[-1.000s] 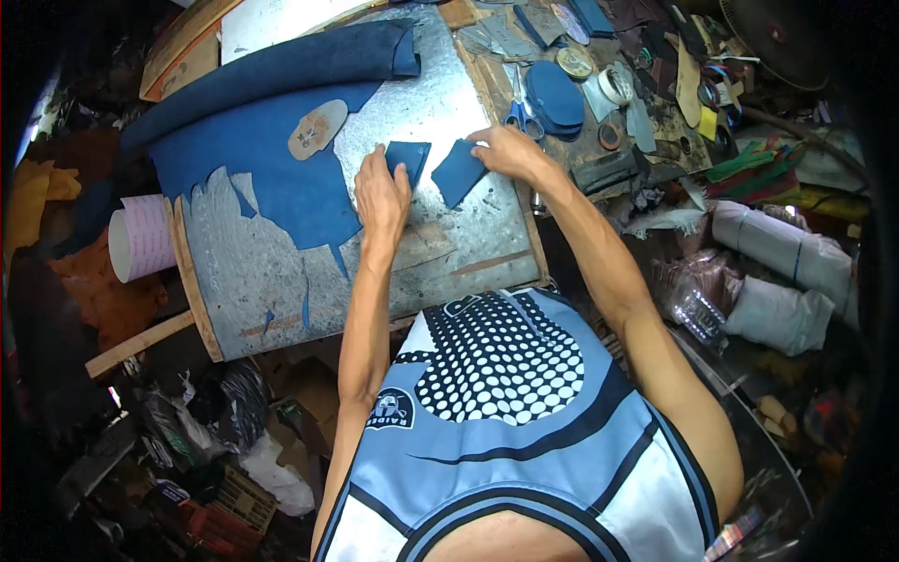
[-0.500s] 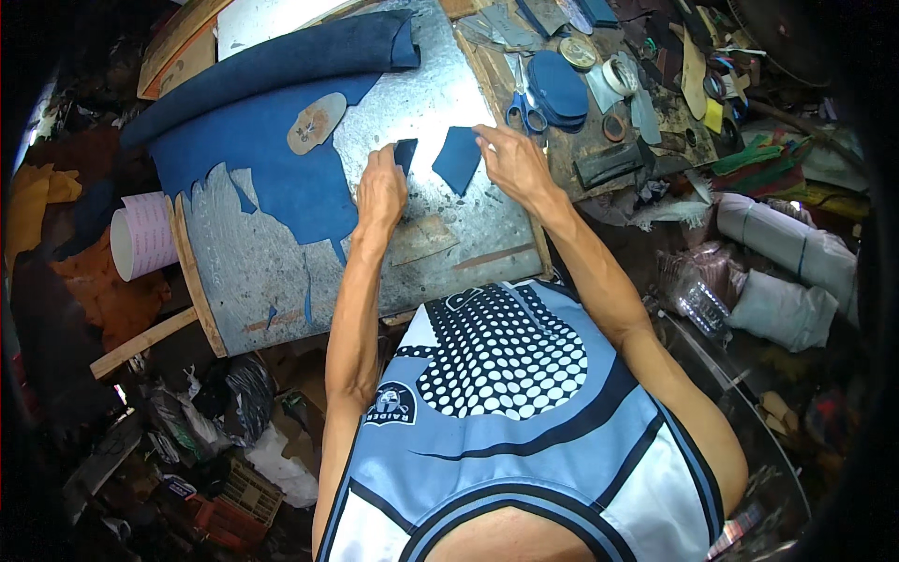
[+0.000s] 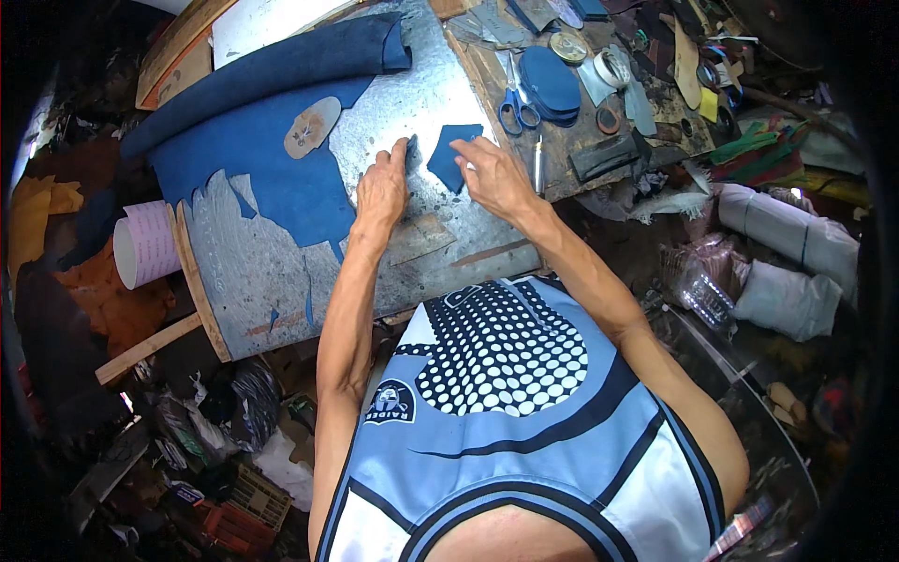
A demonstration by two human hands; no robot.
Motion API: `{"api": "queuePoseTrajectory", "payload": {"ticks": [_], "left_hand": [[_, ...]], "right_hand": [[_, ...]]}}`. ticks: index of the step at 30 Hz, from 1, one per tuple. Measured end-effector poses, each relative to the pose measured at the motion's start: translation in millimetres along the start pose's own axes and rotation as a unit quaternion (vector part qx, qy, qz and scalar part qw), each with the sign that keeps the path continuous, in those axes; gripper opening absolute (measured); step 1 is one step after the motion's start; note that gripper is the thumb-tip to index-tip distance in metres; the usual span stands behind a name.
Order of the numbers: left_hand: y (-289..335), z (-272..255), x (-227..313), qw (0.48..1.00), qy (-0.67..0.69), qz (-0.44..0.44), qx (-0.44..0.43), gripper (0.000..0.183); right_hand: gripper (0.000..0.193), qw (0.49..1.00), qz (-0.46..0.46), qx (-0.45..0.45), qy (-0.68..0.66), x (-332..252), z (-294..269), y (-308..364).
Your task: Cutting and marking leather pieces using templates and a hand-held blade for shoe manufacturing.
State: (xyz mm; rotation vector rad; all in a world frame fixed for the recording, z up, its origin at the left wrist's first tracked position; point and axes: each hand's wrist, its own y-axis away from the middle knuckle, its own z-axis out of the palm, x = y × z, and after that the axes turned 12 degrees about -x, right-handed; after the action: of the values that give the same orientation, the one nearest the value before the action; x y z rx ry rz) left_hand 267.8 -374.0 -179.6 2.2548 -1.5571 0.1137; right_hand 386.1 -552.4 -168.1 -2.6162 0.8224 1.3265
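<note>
A small five-sided piece of blue leather rests on the metal-topped table. My right hand is over its right side, index finger and thumb apart, the fingertips at or just above the leather. To the left, my left hand has its fingers close together on the tabletop. A narrow dark blue scrap shows beside its index finger, mostly hidden by the hand. Farther left spreads a large blue hide with a ragged near edge and a rolled far end. An oval tan pattern piece lies on it.
Blue-handled scissors, a stack of blue oval pieces, a slim silver pen-like tool and a roll of tape lie on the wooden bench at right. A tan offcut is near the table's front.
My right hand has moved left and nearer, off the leather piece's upper right corner and over its right side. My left hand's fingers have shifted slightly rightward. The view has tilted slightly.
</note>
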Motion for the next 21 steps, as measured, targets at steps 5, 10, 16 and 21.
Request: {"api": "queuePoseTrajectory", "payload": {"ticks": [5,10,16,21], "left_hand": [[18.6,-29.0,8.0,0.983,0.144,0.114,0.019,0.044],[42.2,-41.4,-12.7,0.815,0.575,-0.066,0.0,0.033],[44.3,-5.7,-7.7,0.866,0.49,-0.088,0.057,0.032],[59.9,43.3,-25.2,0.964,0.207,-0.052,0.157,0.031]], "right_hand": [[0.029,0.985,-0.119,0.126,0.016,-7.5,15.6,-23.5],[0.025,0.988,-0.037,-0.071,-0.135,-28.7,3.4,-33.2],[0.028,0.989,-0.104,0.049,-0.091,-15.0,66.7,-21.1],[0.031,0.995,-0.063,-0.071,0.001,-28.6,74.7,2.9]]}}
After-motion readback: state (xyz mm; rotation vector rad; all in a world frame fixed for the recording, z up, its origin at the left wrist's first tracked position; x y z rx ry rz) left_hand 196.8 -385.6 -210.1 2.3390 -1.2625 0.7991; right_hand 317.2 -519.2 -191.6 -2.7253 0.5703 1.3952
